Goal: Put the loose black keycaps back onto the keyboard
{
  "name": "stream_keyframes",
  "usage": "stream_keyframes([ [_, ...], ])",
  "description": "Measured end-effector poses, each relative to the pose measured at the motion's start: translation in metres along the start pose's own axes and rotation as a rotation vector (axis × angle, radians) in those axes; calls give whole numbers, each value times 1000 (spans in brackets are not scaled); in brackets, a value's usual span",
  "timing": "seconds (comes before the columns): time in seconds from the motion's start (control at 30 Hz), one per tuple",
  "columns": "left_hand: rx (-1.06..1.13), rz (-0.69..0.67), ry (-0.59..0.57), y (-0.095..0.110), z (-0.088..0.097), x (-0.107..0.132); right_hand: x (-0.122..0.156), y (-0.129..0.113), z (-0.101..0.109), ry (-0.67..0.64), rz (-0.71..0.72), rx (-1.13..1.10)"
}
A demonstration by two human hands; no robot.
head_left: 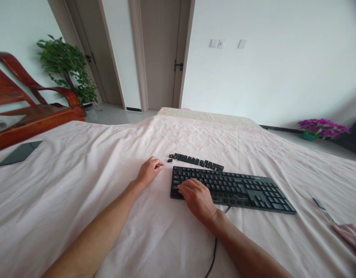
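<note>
1. The keyboard lies around the middle of the cloth, a bit to the right, w/ its long side turned slightly away from the near edge. It sits where both hands reach it w/o stretching.
2. The right hand rests palm down on the keyboard's left end. Its fingers are bent over the keys and touch them; it grips nothing. Prob. its weight keeps the keyboard from sliding on the soft cloth.
3. The left hand lies on the cloth just left of the keyboard, apart from it. It is loosely closed, thumb against the index finger. I cannot tell if sth. small is inside.
4. Loose keycaps lie in a row just behind the keyboard's far edge, close to the left hand. In a row they are prob. easy to find and do not roll away.
5. The cable comes out under the right wrist and runs to the near edge.
6. A tablet lies at the left edge and a thin tool near the right edge, both well apart from the hands.
</note>
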State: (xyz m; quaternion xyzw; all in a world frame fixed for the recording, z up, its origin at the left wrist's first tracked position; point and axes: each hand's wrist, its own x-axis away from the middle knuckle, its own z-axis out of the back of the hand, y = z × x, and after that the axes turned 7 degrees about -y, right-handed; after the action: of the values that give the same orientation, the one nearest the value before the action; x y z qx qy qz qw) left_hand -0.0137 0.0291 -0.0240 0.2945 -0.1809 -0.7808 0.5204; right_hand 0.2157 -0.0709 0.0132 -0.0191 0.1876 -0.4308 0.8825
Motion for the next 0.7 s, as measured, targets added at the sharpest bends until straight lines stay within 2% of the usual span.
stream_keyframes([
  [0.4,-13,19,-5,-1,0,0,-4,0,-1,-37,47,136],
  [0.7,-19,16,-7,1,0,0,-5,-8,6,-90,73,229],
])
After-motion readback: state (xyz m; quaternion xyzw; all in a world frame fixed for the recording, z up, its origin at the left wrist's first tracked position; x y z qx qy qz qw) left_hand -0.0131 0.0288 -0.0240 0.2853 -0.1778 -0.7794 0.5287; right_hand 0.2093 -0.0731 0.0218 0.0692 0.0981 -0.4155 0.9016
